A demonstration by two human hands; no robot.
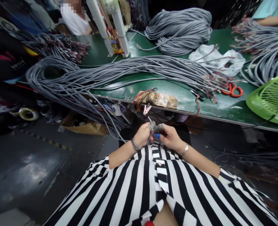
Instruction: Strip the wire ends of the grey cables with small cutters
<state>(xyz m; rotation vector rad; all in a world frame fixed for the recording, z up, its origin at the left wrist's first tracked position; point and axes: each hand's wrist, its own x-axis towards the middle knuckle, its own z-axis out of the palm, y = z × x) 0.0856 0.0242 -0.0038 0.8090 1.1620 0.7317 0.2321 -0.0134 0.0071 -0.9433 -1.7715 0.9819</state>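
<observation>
While your left hand and right hand meet before your striped shirt, just short of the table's near edge, each grip is drawn in with bent fingers; you cannot tell from this view whether anything is pinched. The bundle of grey cables lies lengthwise on the green table, looped at your left, its frayed ends at your right beside orange-handled scissors. Behind it, note a large grey coil and a crumpled plastic bag; a green fan stands far right. A taped block lies along the near edge. Below the table, a cardboard box is visible; to its left, a yellow-and-black strip crosses the dark floor. Beyond the table, a person in white is at upper left.
</observation>
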